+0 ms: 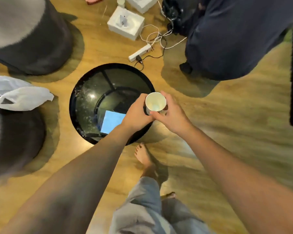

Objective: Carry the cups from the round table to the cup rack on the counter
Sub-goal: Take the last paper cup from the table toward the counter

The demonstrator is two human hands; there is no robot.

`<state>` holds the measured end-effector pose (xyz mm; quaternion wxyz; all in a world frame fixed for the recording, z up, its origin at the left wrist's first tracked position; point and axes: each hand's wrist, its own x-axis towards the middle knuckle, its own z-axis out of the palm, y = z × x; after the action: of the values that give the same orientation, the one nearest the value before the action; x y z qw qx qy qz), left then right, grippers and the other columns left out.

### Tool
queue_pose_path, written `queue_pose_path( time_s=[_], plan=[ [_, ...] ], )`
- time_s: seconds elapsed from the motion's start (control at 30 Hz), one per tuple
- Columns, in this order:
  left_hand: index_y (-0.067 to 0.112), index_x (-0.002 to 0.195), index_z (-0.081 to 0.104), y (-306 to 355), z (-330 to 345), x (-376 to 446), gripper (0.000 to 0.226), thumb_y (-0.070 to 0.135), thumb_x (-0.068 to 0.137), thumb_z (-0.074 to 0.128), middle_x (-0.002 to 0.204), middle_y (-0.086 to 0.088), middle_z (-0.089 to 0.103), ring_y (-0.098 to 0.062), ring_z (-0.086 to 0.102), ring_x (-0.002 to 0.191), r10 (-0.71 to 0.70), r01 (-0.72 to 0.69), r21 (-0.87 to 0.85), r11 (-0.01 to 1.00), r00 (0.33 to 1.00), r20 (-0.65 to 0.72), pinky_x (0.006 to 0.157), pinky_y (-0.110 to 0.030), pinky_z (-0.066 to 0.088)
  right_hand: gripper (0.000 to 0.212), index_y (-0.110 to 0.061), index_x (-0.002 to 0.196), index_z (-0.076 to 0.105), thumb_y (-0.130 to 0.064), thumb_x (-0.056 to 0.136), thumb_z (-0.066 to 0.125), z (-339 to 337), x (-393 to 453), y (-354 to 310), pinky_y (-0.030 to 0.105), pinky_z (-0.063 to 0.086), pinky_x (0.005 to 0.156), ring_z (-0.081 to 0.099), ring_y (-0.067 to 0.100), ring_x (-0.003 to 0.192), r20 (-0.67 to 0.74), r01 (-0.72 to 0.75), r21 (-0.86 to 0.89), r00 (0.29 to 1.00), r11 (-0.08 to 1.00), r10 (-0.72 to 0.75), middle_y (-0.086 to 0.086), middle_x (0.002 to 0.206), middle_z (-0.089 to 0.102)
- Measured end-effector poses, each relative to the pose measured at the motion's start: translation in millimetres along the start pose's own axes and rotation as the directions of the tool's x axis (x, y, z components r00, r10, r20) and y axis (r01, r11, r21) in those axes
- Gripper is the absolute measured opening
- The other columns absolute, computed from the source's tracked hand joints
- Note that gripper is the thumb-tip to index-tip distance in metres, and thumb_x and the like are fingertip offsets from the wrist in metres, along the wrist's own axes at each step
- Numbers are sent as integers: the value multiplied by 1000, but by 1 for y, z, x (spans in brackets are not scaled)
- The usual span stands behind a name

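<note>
Gripping unmarked white cup (pixel 155 103), both hands

No text, label, brand, number or sign can be read on anything here; motion blur softens most surfaces.

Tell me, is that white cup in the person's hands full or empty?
Empty, it seems: the white paper cup is upright, mouth toward the camera, and its pale bare bottom shows with no liquid visible.
</note>
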<state>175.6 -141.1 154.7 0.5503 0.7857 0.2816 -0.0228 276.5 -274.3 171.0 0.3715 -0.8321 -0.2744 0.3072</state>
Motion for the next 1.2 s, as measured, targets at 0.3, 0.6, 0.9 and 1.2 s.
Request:
queue_pose_path(
  time_s=[0.3,0.6,0.9,1.2],
  plan=[
    [13,130,48,154,206,-96,66,4,79,87,119,20,53,29,51,102,297,-302,-50,952,875,381,84,2,39,82,-14,152,37,-39,83,76,-158,-233,83,35,41,107,45,22,132,-429,-132,142,885,981,181,6,144,45],
    [47,122,54,304,384,-206,59,41,70,82,109,32,69,6,65,96,473,-447,-201,872,659,585,80,-14,50,85,-26,152,34,-39,81,80,-288,-446,126,23,46,97,53,12,120,-734,-106,410,550,906,397,-4,142,47],
    [33,128,55,464,549,-246,63,47,70,75,116,14,69,3,66,103,642,-588,-379,714,337,688,80,-15,50,64,-22,142,45,-29,86,76,-430,-572,156,28,51,97,57,9,120,-896,9,420,165,907,413,-8,132,58],
    [35,124,39,570,683,-267,64,54,74,73,128,7,65,-2,66,113,685,-587,-478,654,189,704,81,-16,56,61,-29,138,45,-47,87,72,-549,-643,210,40,55,96,60,9,115,-896,-36,445,-34,895,444,-12,130,59]
  ],
)
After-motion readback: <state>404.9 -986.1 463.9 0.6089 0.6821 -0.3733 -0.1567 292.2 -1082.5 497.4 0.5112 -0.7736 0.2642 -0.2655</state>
